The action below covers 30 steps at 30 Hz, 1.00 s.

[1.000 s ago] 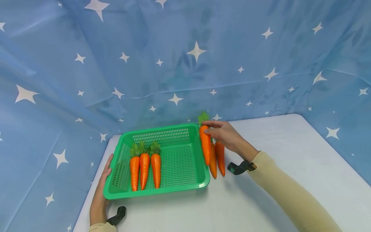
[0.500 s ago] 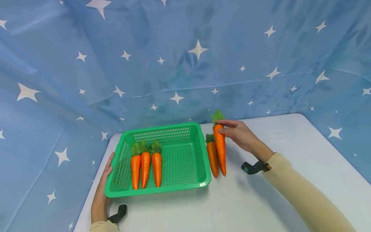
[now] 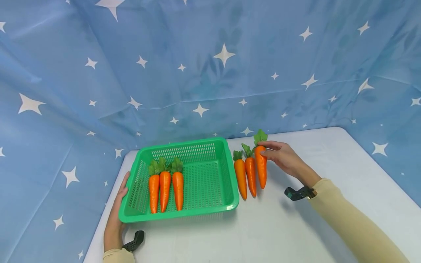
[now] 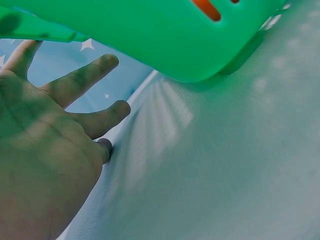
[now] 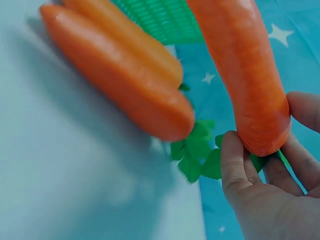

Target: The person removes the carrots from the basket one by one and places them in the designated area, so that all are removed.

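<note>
My right hand (image 3: 284,157) pinches a carrot (image 3: 261,168) near its leafy top, the tip pointing toward me. In the right wrist view the held carrot (image 5: 247,70) shows between thumb and fingers, raised beside two others. Those two, an orange-brown carrot (image 3: 241,177) and a brighter carrot (image 3: 251,175), lie side by side right of the green basket (image 3: 177,216). Three carrots with leaves, the middle carrot (image 3: 165,188) among them, lie in the basket's left half. At the basket's left side rests my left hand (image 3: 116,206); its fingers are spread and straight in the left wrist view.
A white-covered table (image 3: 315,153) carries everything. Behind and to the left hangs a blue cloth (image 3: 204,73) with white stars, close to the basket's far rim. Each wrist wears a black camera; the right wrist camera (image 3: 297,193) sits above the table.
My right hand has moved right with the carrot, from the basket's right rim, past the two lying carrots, to their right side. The left hand stays at the basket.
</note>
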Motion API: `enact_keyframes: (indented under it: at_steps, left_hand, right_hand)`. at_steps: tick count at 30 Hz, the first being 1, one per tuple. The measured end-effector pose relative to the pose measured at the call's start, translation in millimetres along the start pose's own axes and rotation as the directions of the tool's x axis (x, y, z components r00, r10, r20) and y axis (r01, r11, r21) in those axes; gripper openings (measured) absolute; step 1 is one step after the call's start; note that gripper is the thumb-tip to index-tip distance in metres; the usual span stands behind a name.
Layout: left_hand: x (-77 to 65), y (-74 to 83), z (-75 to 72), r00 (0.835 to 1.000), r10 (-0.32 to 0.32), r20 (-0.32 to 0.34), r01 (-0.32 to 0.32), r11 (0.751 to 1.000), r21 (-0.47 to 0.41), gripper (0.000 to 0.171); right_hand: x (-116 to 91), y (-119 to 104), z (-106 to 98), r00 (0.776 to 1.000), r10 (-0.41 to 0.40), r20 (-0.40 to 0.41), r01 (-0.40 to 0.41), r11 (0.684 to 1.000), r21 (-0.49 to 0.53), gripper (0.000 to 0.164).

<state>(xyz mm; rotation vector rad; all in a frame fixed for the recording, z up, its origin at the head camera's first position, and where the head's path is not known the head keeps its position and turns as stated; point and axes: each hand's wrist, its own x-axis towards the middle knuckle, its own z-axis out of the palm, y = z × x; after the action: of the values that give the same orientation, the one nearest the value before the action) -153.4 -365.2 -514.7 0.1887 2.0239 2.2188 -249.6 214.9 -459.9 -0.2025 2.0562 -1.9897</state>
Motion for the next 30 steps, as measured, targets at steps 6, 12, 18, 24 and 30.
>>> enact_keyframes:
  at_steps: [6,12,18,24,30]
  left_hand:
    - [0.4,1.9,0.7,1.0,-0.015,-0.021,0.016,1.0,0.024,0.068]
    - [-0.5,0.8,0.1,1.0,-0.012,-0.017,0.012,1.0,0.019,0.069]
    - [-2.4,-2.9,-1.1,1.0,-0.001,-0.001,0.001,1.0,0.028,0.068]
    - [0.6,-5.2,-2.7,0.999,0.042,0.006,-0.042,0.998,0.041,0.067]
    - [1.0,-3.0,-1.9,1.0,0.021,0.0,-0.021,0.999,0.049,0.068]
  right_hand:
    - [1.0,12.6,-7.7,0.999,0.028,-0.019,-0.029,0.999,-0.037,0.055]
    - [2.2,28.4,-10.0,0.999,0.038,-0.036,-0.04,0.996,-0.074,0.055]
    - [4.1,39.6,-9.3,0.998,0.039,-0.048,-0.045,0.991,-0.129,0.054]
    - [3.7,46.0,-7.2,0.996,0.043,-0.076,-0.059,0.975,-0.214,0.05]
    - [3.6,48.7,-4.8,0.996,0.016,-0.089,-0.045,0.942,-0.334,0.05]
